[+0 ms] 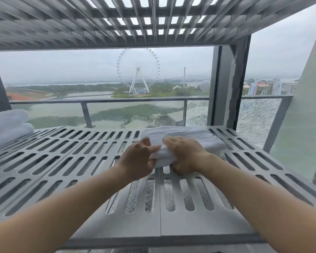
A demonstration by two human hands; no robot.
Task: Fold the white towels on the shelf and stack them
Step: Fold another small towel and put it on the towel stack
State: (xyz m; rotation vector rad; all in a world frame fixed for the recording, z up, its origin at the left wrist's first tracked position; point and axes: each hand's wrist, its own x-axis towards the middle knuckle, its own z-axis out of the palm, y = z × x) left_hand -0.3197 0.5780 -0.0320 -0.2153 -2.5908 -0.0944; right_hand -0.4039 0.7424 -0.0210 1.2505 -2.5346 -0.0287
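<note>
A folded white towel (pixel 193 136) lies on the grey slotted shelf (pixel 62 154), right of centre. My left hand (pixel 139 157) grips its near left corner, thumb on top and fingers curled under the edge. My right hand (pixel 185 155) grips the near edge just beside it, fingers over the top and thumb tucked beneath. Both hands lift the near edge slightly off the shelf. At the far left edge sits a stack of folded white towels (pixel 6 127).
Another slotted shelf (pixel 117 21) hangs close overhead. A dark upright post (pixel 226 84) stands at the back right. Behind the shelf are a window, a balcony railing (pixel 108 101) and a cracked glass panel (pixel 254 117). More textured cloth shows through the slots below.
</note>
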